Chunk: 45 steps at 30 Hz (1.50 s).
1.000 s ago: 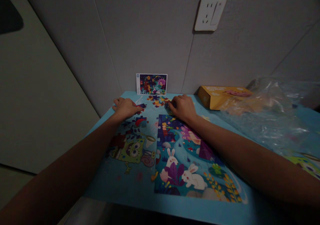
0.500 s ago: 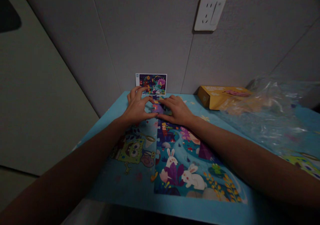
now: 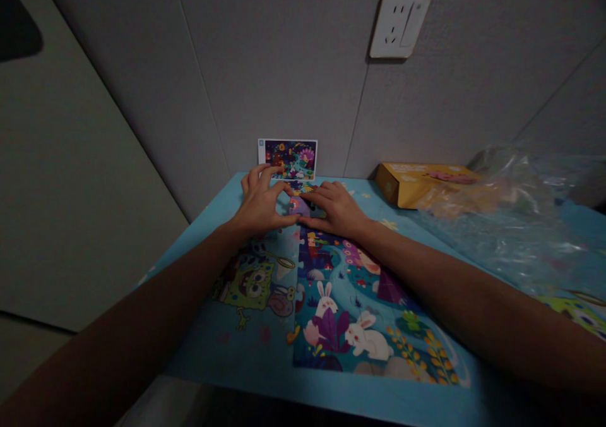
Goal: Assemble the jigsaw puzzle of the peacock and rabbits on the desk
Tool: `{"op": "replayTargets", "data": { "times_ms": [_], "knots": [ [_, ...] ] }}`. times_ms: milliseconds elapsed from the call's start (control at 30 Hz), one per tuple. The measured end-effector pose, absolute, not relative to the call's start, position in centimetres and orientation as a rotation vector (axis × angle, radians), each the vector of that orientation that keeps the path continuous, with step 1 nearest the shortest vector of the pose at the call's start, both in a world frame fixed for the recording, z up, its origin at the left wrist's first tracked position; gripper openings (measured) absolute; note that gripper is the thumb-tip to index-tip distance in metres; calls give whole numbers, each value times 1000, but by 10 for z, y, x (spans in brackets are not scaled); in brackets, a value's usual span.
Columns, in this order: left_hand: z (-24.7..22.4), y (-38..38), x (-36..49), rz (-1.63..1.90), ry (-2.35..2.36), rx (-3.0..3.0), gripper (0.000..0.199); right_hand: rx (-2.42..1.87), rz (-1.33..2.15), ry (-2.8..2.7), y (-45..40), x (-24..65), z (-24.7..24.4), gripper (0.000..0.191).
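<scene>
A purple jigsaw puzzle piece is framed between my two hands near the far end of the table. My left hand has its thumb and index fingertip at the piece's left side, the other fingers curled above. From the right, my right hand meets it with thumb and index finger on the piece. Just below lies the partly joined puzzle, showing white rabbits, a stream and plants. Parts of the piece and of the puzzle's upper area are hidden by my fingers and right forearm.
A small picture card leans on the wall behind my hands. At the back right sit a yellow box and crumpled clear plastic. The blue tablecloth carries cartoon prints. A white wall socket is above.
Both hands stay almost in the same place around the puzzle piece. The whole view has shifted very slightly.
</scene>
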<state>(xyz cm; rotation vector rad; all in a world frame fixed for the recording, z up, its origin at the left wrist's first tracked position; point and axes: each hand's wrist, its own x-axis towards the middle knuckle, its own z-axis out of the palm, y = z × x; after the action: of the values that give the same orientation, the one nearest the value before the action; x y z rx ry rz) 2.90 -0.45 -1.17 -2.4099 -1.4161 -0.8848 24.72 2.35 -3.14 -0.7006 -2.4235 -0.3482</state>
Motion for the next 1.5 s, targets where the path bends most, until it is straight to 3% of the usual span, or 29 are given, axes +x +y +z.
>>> {"op": "replayTargets", "data": {
  "times_ms": [1167, 1300, 1500],
  "knots": [
    [-9, -6, 30, -866, -1400, -2459, 40, -684, -377, -2366, 20, 244, -32, 45],
    [-2, 0, 9, -819, -1312, -2478, 36, -818, -339, -2361, 22, 247, -31, 45],
    [5, 9, -17, -622, -1670, -2279, 26, -1360, -335, -2173, 30, 252, -33, 44]
  ]
}}
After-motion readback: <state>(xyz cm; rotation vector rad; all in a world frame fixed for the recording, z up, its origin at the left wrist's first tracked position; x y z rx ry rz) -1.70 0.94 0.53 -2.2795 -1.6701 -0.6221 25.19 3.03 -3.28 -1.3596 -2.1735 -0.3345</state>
